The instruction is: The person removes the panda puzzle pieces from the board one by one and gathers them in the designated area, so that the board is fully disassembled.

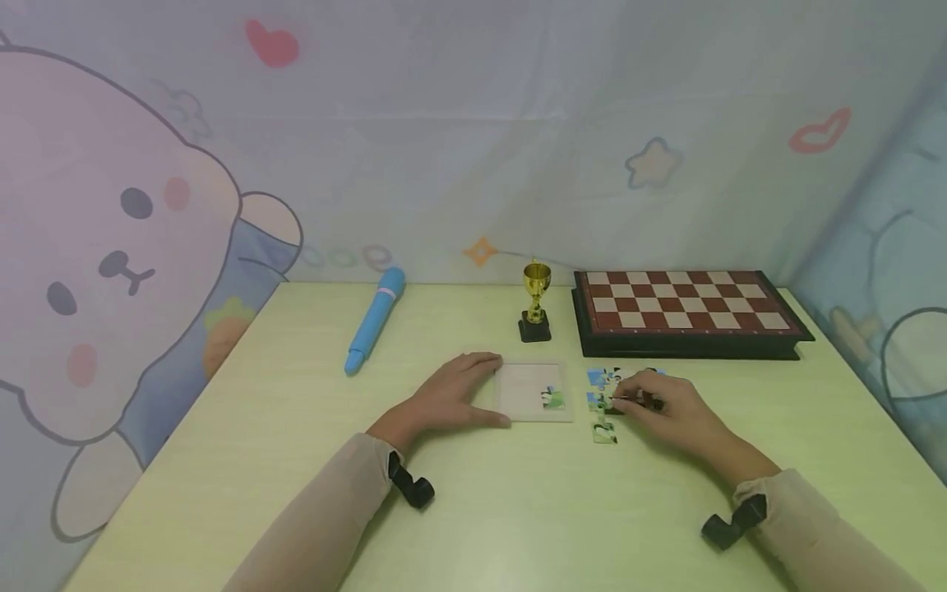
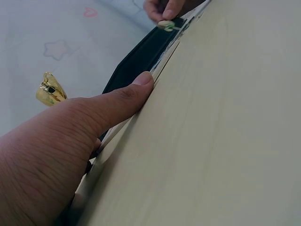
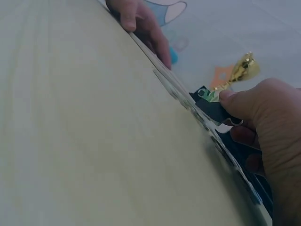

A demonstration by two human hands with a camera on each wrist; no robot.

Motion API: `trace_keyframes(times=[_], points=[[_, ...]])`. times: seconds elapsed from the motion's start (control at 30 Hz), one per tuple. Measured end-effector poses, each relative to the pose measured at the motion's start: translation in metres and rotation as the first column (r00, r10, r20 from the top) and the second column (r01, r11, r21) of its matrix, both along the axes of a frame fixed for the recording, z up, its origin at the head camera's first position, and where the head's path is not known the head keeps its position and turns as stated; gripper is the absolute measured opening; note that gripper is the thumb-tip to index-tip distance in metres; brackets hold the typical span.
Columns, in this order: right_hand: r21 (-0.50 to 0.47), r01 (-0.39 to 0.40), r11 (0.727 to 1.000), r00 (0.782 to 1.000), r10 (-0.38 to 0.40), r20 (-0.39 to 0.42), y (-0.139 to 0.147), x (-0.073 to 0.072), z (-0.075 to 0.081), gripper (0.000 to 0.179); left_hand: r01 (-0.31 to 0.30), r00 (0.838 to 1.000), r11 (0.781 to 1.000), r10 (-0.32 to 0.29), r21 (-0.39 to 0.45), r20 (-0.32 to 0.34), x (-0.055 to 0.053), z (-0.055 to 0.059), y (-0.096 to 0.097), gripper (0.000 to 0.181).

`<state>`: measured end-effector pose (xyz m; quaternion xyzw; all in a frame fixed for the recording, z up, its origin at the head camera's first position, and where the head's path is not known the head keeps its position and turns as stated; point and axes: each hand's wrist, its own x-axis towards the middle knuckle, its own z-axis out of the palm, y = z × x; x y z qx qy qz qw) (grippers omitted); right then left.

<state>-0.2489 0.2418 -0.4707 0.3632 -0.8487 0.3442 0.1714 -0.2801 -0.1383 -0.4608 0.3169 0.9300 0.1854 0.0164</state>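
A shallow clear-white puzzle tray (image 1: 519, 390) lies flat on the table, with one panda puzzle piece (image 1: 552, 398) in its lower right corner. My left hand (image 1: 457, 395) holds the tray's left end, thumb at the near edge and fingers at the far edge. To the right of the tray, my right hand (image 1: 669, 411) pinches a puzzle piece (image 3: 209, 95) between thumb and fingers, raised above the table. Several loose puzzle pieces (image 1: 603, 433) in blue, green and white lie below and beside it. Part of that group is hidden by the right hand.
A gold trophy cup (image 1: 536, 300) on a black base stands behind the tray. Back right is a folded chessboard box (image 1: 688, 312), close behind the loose pieces. A blue pen-shaped toy (image 1: 376, 321) lies at back left. A printed cloth (image 1: 444, 140) hangs behind the table.
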Motion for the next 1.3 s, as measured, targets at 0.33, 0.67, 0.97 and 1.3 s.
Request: trace_keyframes(times=[0.33, 0.67, 0.97, 1.3], points=[[0.0, -0.098, 0.995, 0.994, 0.098, -0.038, 0.032, 0.009, -0.004, 0.038, -0.003, 1.0, 1.0, 0.003, -0.012, -0.004, -0.001, -0.002, 0.001, 0.106], [0.071, -0.152, 0.986, 0.986, 0.156, -0.055, 0.033, 0.006, -0.008, 0.032, 0.004, 1.0, 1.0, -0.004, -0.003, 0.016, 0.002, -0.002, 0.001, 0.104], [0.013, -0.17, 0.985, 0.979, 0.17, -0.115, 0.031, 0.005, -0.006, 0.04, -0.001, 1.0, 1.0, 0.001, 0.006, 0.006, 0.0, -0.001, 0.001, 0.106], [-0.008, -0.069, 0.998, 0.998, 0.069, -0.012, 0.033, 0.008, -0.002, 0.033, -0.007, 1.0, 1.0, 0.007, 0.005, 0.013, -0.001, -0.002, 0.001, 0.108]])
